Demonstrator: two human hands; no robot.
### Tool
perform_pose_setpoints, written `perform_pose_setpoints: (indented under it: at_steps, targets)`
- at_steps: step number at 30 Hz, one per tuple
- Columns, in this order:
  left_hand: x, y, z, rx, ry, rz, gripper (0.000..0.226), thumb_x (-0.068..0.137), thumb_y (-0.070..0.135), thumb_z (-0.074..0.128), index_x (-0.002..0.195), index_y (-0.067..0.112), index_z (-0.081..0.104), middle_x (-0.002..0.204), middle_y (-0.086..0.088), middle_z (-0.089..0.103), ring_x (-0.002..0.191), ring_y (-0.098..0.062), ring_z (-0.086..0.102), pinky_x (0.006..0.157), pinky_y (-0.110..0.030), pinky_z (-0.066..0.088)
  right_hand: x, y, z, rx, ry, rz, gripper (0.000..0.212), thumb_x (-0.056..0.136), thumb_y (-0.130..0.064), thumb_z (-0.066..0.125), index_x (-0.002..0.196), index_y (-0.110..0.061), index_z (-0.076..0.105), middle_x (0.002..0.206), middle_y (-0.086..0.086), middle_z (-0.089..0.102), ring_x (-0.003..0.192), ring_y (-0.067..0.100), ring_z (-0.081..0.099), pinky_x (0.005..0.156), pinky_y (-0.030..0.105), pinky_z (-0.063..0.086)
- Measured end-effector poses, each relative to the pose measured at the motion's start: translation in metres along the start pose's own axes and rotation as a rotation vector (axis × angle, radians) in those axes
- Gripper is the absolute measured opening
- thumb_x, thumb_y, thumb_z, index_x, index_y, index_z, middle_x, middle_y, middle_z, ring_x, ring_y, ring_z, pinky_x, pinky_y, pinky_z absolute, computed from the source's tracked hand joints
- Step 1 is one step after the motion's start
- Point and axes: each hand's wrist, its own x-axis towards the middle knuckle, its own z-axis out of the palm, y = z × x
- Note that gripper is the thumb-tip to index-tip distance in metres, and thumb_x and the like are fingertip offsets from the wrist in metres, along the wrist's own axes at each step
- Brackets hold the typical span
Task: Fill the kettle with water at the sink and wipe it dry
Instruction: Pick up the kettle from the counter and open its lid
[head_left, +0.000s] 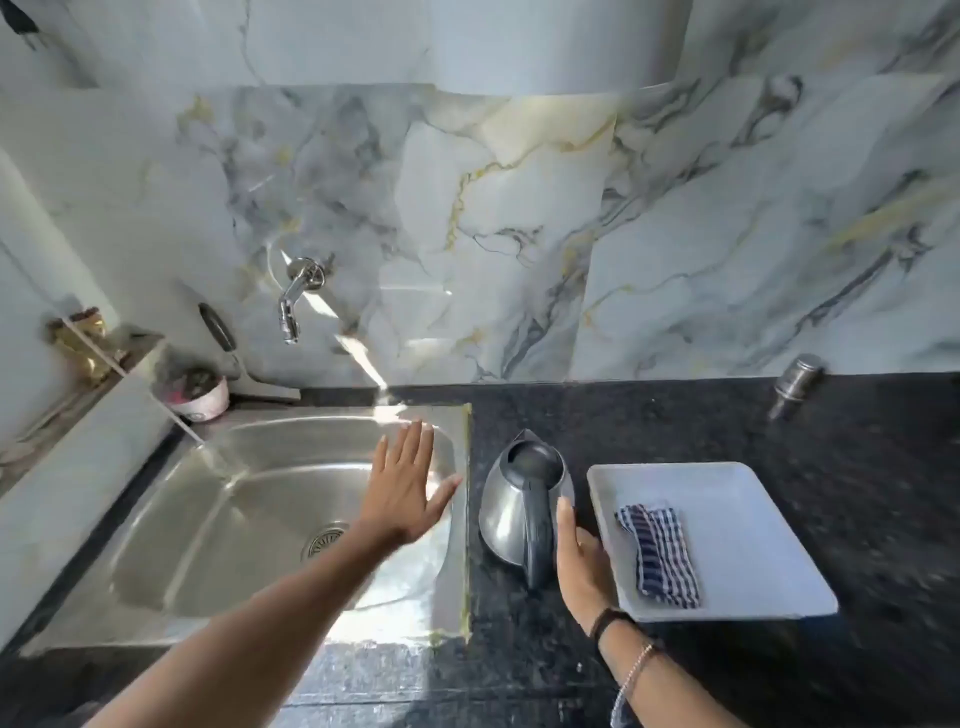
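Between the sink (260, 519) and a white tray (737, 499), the kettle (506, 512) stands on the dark desk (675, 415). Right hand (584, 564) curls at its black handle, grip unclear; left hand (408, 488) hovers spread over the sink. A checked cloth (660, 553) lies in the tray.

A single wide-angle view from a camera worn on the person's head looks forward and steeply down at a dark stone counter (675, 415), close enough that both forearms enter from the near edge and reach into the middle of the frame. The steel sink (208, 519) fills the left half and a white tray (727, 488) sits to the right, while a marble wall (519, 208) with a tap (296, 296) takes up the far, upper half. Straight edges bow outward toward the borders of the frame, and no second view shares the scene.
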Motion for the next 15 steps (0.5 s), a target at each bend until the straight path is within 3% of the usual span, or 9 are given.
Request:
perform_pose_setpoints:
  at_steps: [2, 4, 6, 8, 10, 12, 15]
  targets:
    - [-0.004, 0.003, 0.010, 0.014, -0.033, 0.001, 0.092, 0.091, 0.075, 0.003, 0.158, 0.011, -0.002, 0.166, -0.008, -0.006, 0.153, -0.022, -0.010, 0.123, -0.045, -0.008, 0.000, -0.001, 0.009, 0.237, -0.184, 0.122, 0.091, 0.083, -0.085, 0.030, 0.101, -0.007, 0.074, 0.103, 0.012, 0.076, 0.099, 0.026, 0.069, 0.095, 0.041, 0.051]
    - [-0.009, 0.001, 0.017, 0.031, -0.034, -0.011, 0.091, 0.093, 0.074, 0.006, 0.158, 0.011, -0.001, 0.167, -0.007, -0.004, 0.153, -0.021, -0.009, 0.123, -0.045, -0.008, 0.003, -0.009, 0.016, 0.322, -0.275, 0.103, 0.089, 0.075, -0.088, 0.036, 0.090, -0.009, 0.075, 0.094, 0.010, 0.078, 0.094, 0.023, 0.072, 0.090, 0.037, 0.051]
    - [-0.010, -0.001, 0.017, 0.025, -0.029, -0.027, 0.092, 0.093, 0.075, 0.006, 0.158, 0.011, 0.000, 0.167, -0.007, -0.003, 0.153, -0.020, -0.007, 0.123, -0.043, -0.009, 0.005, -0.014, 0.022, 0.374, -0.280, 0.052, 0.081, 0.079, -0.084, 0.042, 0.068, -0.011, 0.074, 0.067, 0.003, 0.074, 0.070, 0.012, 0.071, 0.074, 0.028, 0.050]
    - [-0.012, -0.005, 0.011, 0.005, -0.019, -0.055, 0.093, 0.092, 0.075, 0.005, 0.158, 0.011, 0.000, 0.167, -0.007, -0.003, 0.154, -0.020, -0.007, 0.123, -0.043, -0.009, 0.007, -0.014, 0.030, 0.459, -0.242, -0.007, 0.086, 0.079, -0.081, 0.050, 0.050, 0.000, 0.059, 0.043, 0.000, 0.054, 0.043, 0.014, 0.056, 0.055, 0.021, 0.044]
    - [-0.014, -0.009, 0.006, -0.005, -0.002, -0.077, 0.094, 0.091, 0.076, 0.004, 0.158, 0.010, 0.001, 0.167, -0.007, -0.002, 0.153, -0.019, -0.007, 0.122, -0.043, -0.009, 0.003, -0.013, 0.038, 0.478, -0.118, 0.005, 0.081, 0.078, -0.075, 0.060, 0.045, -0.002, 0.044, 0.036, 0.003, 0.041, 0.038, 0.019, 0.043, 0.046, 0.025, 0.039]
    - [-0.016, -0.013, -0.003, -0.030, 0.028, -0.082, 0.094, 0.090, 0.076, 0.005, 0.158, 0.010, 0.001, 0.167, -0.006, -0.001, 0.152, -0.015, -0.009, 0.123, -0.044, -0.009, 0.004, -0.010, 0.042, 0.431, -0.050, 0.019, 0.074, 0.081, -0.068, 0.063, 0.036, -0.013, 0.041, 0.035, 0.002, 0.041, 0.037, 0.021, 0.042, 0.049, 0.029, 0.037]
    - [-0.015, -0.019, -0.022, -0.080, 0.108, -0.087, 0.090, 0.092, 0.072, 0.012, 0.158, 0.012, 0.008, 0.167, -0.006, 0.005, 0.153, -0.016, -0.004, 0.124, -0.046, -0.004, 0.012, -0.016, 0.040, 0.335, -0.151, -0.075, 0.076, 0.077, -0.072, 0.058, 0.030, -0.014, 0.043, 0.033, 0.004, 0.042, 0.036, 0.022, 0.044, 0.049, 0.033, 0.038]
